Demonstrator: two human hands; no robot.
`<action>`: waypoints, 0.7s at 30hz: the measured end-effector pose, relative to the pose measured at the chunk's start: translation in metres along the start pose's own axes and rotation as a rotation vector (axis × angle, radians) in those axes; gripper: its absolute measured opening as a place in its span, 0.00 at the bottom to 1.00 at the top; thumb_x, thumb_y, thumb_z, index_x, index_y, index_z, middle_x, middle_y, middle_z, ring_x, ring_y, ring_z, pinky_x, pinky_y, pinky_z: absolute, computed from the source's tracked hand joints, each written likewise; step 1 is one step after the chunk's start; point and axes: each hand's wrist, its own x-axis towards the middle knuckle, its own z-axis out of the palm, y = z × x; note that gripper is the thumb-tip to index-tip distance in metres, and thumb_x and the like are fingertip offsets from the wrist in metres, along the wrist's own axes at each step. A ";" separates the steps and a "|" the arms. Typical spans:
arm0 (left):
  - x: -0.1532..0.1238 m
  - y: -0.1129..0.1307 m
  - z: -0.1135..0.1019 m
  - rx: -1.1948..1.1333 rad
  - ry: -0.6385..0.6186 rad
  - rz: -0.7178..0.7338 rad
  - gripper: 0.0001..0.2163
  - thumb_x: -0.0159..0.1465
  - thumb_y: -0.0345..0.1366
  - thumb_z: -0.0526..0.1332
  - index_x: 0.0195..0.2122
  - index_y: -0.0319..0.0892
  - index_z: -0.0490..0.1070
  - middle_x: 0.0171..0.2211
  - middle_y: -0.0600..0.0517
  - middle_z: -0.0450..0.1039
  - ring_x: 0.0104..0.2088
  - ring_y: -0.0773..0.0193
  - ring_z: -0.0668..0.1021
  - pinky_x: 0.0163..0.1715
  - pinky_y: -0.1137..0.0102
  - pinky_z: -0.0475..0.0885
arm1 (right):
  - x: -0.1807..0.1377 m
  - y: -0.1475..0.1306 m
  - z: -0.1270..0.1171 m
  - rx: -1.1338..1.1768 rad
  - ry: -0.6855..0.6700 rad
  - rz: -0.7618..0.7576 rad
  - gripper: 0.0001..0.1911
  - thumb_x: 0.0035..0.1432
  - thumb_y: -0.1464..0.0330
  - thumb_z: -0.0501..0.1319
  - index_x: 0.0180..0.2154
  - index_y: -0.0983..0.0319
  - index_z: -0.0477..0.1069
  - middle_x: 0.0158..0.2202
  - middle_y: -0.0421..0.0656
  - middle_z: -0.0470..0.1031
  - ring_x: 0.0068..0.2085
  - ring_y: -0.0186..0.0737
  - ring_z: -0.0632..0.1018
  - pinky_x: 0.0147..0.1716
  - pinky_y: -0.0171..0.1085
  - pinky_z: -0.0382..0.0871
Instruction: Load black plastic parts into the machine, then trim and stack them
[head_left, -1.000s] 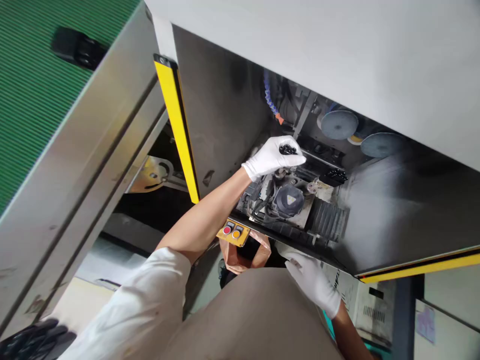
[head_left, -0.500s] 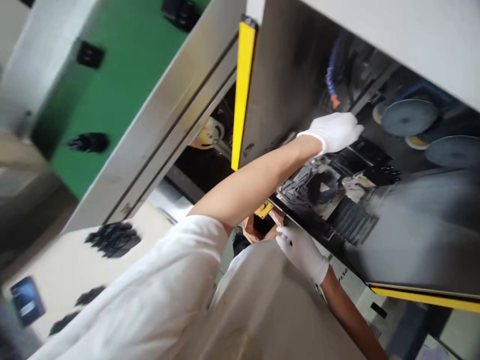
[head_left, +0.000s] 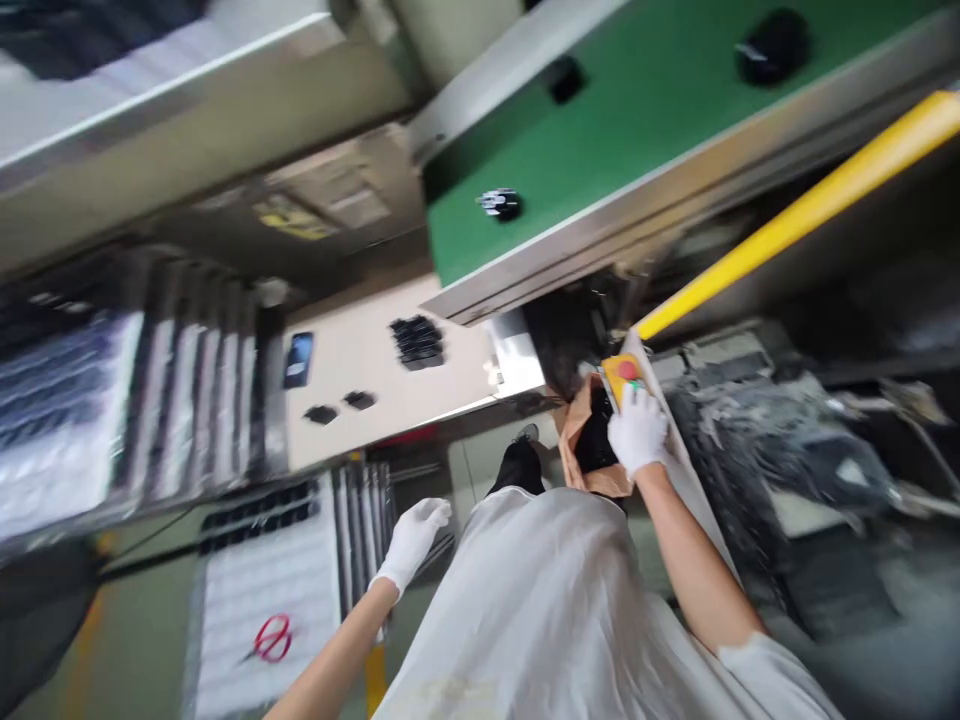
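Note:
My right hand [head_left: 637,432], in a white glove, rests on the yellow button box [head_left: 621,370] at the machine's edge, fingers stretched up over its red and green buttons. A brown paper bag [head_left: 571,440] with dark contents hangs just left of it. My left hand [head_left: 412,540], also gloved, hangs free low on the left with loosely spread fingers and nothing in it, above a rack of grey trays [head_left: 367,520]. The picture is smeared by motion.
A green conveyor belt [head_left: 600,150] carries black parts [head_left: 499,203]. A yellow bar [head_left: 787,220] frames the open machine bay [head_left: 787,440]. The beige table [head_left: 360,375] holds stacked black parts [head_left: 418,342] and a phone [head_left: 298,360]. Red scissors [head_left: 271,638] lie on a white tray.
My left hand has come out of the machine bay without the black part and dropped low left. My right hand rose onto the button box. My view swung left and down.

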 end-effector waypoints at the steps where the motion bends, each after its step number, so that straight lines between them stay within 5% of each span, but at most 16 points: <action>1: 0.004 -0.020 -0.018 -0.031 0.076 -0.040 0.12 0.49 0.49 0.66 0.25 0.47 0.72 0.25 0.49 0.78 0.29 0.52 0.80 0.36 0.56 0.76 | 0.003 0.000 0.003 -0.022 0.023 0.016 0.28 0.65 0.66 0.56 0.64 0.67 0.61 0.56 0.61 0.69 0.53 0.58 0.70 0.47 0.49 0.65; 4: 0.040 -0.049 -0.057 -0.100 0.232 -0.076 0.12 0.51 0.47 0.64 0.31 0.44 0.74 0.29 0.48 0.80 0.31 0.54 0.81 0.38 0.58 0.78 | 0.022 0.002 0.015 -0.050 0.055 0.112 0.28 0.63 0.60 0.57 0.62 0.64 0.67 0.54 0.59 0.72 0.51 0.59 0.73 0.42 0.48 0.65; 10: 0.178 -0.051 -0.155 -0.064 0.423 0.077 0.19 0.58 0.38 0.64 0.51 0.41 0.75 0.49 0.43 0.79 0.51 0.53 0.79 0.60 0.56 0.70 | 0.044 -0.005 0.013 -0.107 -0.080 0.291 0.31 0.61 0.58 0.57 0.60 0.68 0.75 0.49 0.62 0.79 0.50 0.64 0.78 0.43 0.51 0.70; 13: 0.229 -0.056 -0.221 0.168 0.521 0.186 0.29 0.58 0.36 0.66 0.62 0.42 0.68 0.58 0.39 0.71 0.59 0.47 0.74 0.62 0.54 0.68 | 0.022 -0.061 0.009 -0.105 0.037 0.328 0.32 0.60 0.59 0.57 0.59 0.71 0.76 0.50 0.65 0.79 0.53 0.68 0.78 0.47 0.55 0.71; 16: 0.265 -0.072 -0.266 0.346 0.402 0.229 0.35 0.55 0.39 0.71 0.64 0.41 0.65 0.59 0.37 0.70 0.59 0.40 0.73 0.60 0.53 0.68 | -0.012 -0.153 0.026 0.151 0.017 0.165 0.30 0.61 0.58 0.56 0.58 0.69 0.76 0.51 0.59 0.80 0.53 0.61 0.80 0.51 0.51 0.73; 19: 0.290 -0.092 -0.277 0.278 0.217 0.271 0.27 0.54 0.40 0.72 0.54 0.40 0.71 0.51 0.39 0.75 0.54 0.43 0.76 0.57 0.56 0.69 | -0.031 -0.234 0.053 0.305 -0.218 0.037 0.27 0.66 0.60 0.55 0.58 0.69 0.72 0.49 0.54 0.82 0.48 0.48 0.83 0.51 0.43 0.75; 21: 0.299 -0.102 -0.272 0.198 0.211 0.238 0.17 0.55 0.42 0.71 0.42 0.41 0.73 0.44 0.41 0.77 0.49 0.46 0.77 0.54 0.57 0.70 | -0.031 -0.259 0.064 0.262 -0.247 0.015 0.20 0.69 0.62 0.55 0.54 0.67 0.74 0.44 0.50 0.83 0.42 0.42 0.83 0.47 0.40 0.77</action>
